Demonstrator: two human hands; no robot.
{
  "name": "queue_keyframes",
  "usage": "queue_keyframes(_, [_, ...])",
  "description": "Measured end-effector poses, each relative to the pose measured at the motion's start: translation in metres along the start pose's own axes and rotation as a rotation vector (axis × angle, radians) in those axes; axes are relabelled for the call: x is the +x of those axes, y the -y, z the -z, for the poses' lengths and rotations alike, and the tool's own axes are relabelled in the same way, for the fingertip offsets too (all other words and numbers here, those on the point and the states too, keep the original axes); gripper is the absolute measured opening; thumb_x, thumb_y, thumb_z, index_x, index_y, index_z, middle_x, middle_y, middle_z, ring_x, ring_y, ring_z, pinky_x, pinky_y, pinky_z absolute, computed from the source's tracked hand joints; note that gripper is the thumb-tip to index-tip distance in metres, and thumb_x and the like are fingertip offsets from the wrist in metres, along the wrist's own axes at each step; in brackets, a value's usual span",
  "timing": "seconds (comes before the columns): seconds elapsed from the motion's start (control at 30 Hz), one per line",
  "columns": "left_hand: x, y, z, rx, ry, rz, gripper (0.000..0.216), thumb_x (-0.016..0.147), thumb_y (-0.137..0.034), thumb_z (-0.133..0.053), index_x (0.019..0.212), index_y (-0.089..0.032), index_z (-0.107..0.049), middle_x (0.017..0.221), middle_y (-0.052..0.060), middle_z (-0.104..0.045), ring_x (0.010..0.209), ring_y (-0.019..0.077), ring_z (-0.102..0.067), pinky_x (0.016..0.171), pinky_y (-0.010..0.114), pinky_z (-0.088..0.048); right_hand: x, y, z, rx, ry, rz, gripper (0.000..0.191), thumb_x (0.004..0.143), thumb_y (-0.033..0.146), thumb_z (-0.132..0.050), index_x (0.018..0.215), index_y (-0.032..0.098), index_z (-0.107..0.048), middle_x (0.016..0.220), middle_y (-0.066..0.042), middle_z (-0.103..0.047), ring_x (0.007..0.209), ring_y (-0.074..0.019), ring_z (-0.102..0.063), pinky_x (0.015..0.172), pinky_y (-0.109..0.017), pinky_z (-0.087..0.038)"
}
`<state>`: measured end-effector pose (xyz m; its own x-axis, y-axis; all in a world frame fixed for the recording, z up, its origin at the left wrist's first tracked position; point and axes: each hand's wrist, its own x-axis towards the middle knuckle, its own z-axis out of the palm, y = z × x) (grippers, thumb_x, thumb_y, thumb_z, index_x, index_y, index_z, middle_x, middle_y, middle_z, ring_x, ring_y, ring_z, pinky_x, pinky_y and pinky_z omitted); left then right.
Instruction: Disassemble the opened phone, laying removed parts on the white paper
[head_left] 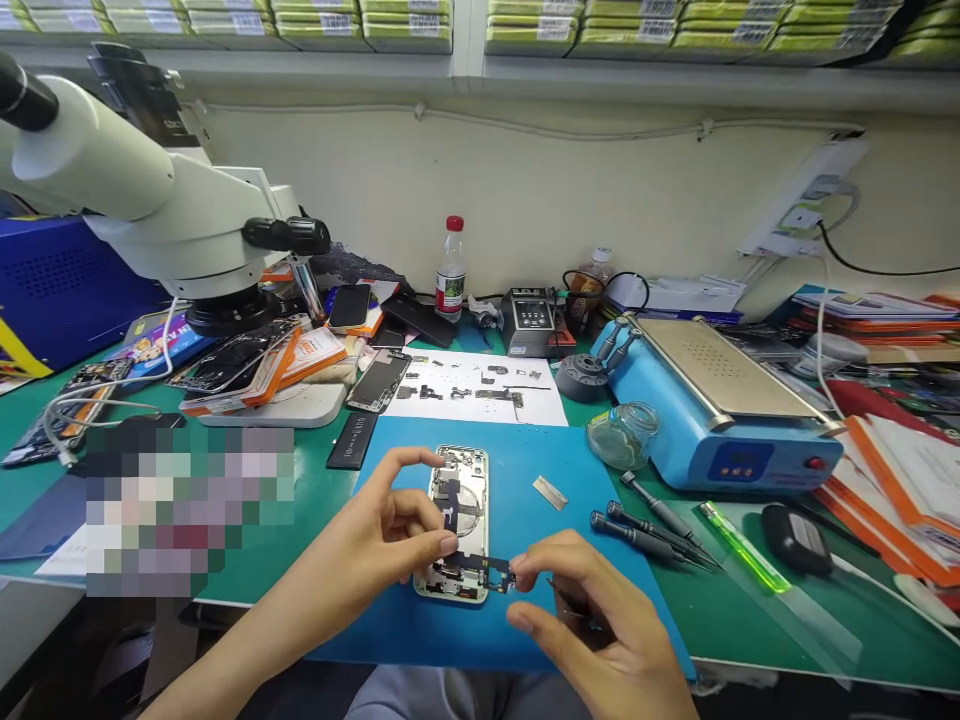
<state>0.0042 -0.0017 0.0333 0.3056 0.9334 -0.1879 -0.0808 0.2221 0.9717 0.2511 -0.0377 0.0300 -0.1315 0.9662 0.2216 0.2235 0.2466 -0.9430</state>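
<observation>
Blue matting (525,470) is lying under both hands, giving the opened phone body (457,520) a soft bed. The right hand (577,620) is pinching a dark flex part (487,572) at the phone's near end, tweezers (574,600) tucked in the same grip, while the left hand (390,530) is closing fingers on the frame to steady it. Right of the right hand, screwdrivers (649,525) are waiting within reach; beyond both hands, removed pieces are lying sorted on white paper (480,385).

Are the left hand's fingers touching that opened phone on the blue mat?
Touching: the head view shows the left hand fingertips pressed on the opened phone.
</observation>
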Motion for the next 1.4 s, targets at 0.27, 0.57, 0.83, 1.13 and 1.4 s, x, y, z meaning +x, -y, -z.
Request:
queue_keyframes(0.27, [0.016,-0.012,-0.028,0.227,-0.040,-0.046,0.047,0.093,-0.039,-0.080,0.119,-0.030,-0.042,0.085,-0.008,-0.069,0.067,0.0130,-0.057,0.060,0.025,-0.045,0.014,-0.016,0.029,-0.147,-0.067,-0.212,0.042,0.090,0.067,-0.077,0.089,0.027,-0.087,0.069,0.000,-0.065,0.056,-0.0132,-0.042,0.053,-0.028,-0.038])
queue_keyframes(0.57, [0.027,-0.014,-0.031,0.385,-0.081,-0.144,0.034,0.107,-0.053,-0.062,0.128,-0.030,-0.047,0.100,-0.002,-0.077,0.072,0.0163,-0.064,0.065,0.029,-0.044,0.069,0.028,0.070,-0.509,-0.001,-0.268,0.040,0.093,0.060,-0.067,0.099,0.024,-0.085,0.078,-0.002,-0.073,0.065,-0.0180,-0.057,0.059,-0.030,-0.044])
queue_keyframes(0.83, [0.011,0.010,0.020,0.587,-0.194,-0.147,0.031,0.113,-0.053,-0.050,0.131,-0.029,-0.056,0.106,0.003,-0.082,0.084,0.0224,-0.074,0.064,0.030,-0.043,0.170,0.032,0.098,-1.001,-0.013,-0.262,0.018,0.100,0.027,-0.067,0.097,0.021,-0.084,0.097,-0.005,-0.083,0.093,-0.0235,-0.075,0.077,-0.032,-0.053])
queue_keyframes(1.13, [0.006,0.028,0.036,0.575,-0.152,-0.109,0.038,0.114,-0.060,-0.044,0.133,-0.030,-0.059,0.109,0.004,-0.082,0.091,0.0237,-0.076,0.069,0.030,-0.051,0.220,0.022,0.086,-1.194,0.297,-0.389,0.039,0.106,0.044,-0.072,0.137,0.020,-0.070,0.140,-0.010,-0.071,0.118,-0.0262,-0.073,0.100,-0.048,-0.064])
queue_keyframes(1.4, [0.005,0.033,0.037,0.609,-0.125,-0.125,0.035,0.114,-0.057,-0.046,0.134,-0.033,-0.061,0.113,0.003,-0.081,0.098,0.0243,-0.079,0.070,0.029,-0.055,0.226,0.019,0.079,-1.283,0.405,-0.483,0.040,0.106,0.044,-0.073,0.138,0.020,-0.070,0.142,-0.010,-0.070,0.119,-0.0269,-0.072,0.100,-0.048,-0.064])
